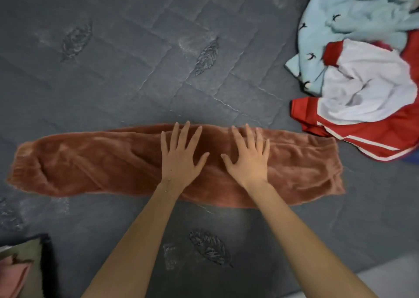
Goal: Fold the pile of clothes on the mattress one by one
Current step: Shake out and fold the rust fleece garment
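Rust-brown fleece trousers lie folded lengthwise in a long strip across the grey quilted mattress. My left hand lies flat on the middle of the strip with fingers spread. My right hand presses flat beside it, a little to the right, fingers also spread. The pile of clothes sits at the upper right: a red and white garment on top of a light blue garment with small dark bird prints.
At the bottom left corner lie a dark item and a pink and olive fabric. A pale floor strip shows past the mattress edge at the bottom right. Leaf patterns are stitched into the mattress cover.
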A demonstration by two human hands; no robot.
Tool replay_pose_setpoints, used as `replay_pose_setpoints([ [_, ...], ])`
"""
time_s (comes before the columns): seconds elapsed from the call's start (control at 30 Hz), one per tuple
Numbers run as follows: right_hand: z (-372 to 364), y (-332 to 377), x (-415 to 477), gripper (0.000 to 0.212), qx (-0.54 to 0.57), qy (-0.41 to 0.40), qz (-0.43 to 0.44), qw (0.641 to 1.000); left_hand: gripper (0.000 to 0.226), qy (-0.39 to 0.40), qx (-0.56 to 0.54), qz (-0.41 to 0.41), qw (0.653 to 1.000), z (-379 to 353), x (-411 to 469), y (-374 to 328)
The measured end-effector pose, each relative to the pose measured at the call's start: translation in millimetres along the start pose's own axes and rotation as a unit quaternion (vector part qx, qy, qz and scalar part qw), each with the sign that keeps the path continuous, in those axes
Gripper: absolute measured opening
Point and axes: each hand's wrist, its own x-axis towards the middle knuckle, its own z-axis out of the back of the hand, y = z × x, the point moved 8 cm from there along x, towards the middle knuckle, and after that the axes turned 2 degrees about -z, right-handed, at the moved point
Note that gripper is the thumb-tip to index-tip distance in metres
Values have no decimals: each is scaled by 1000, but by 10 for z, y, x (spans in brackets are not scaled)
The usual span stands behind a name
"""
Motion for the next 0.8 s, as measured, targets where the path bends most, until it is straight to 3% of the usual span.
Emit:
replay_pose_setpoints([
  [0.3,324,-1640,-284,81,13,14,-126,992,67,6,-6,-34,999,-253,28,-1157],
  [0.53,371,-2275,-274,82,7,27,-157,987,69,48,18,-91,995,-576,72,-1699],
  [0.67,314,-2516,-258,96,100,30,-206,973,74,124,62,-83,987,-859,94,-1724],
  [0.8,216,-2698,-264,117,189,31,-257,947,76,146,36,-69,986,-906,148,-1714],
])
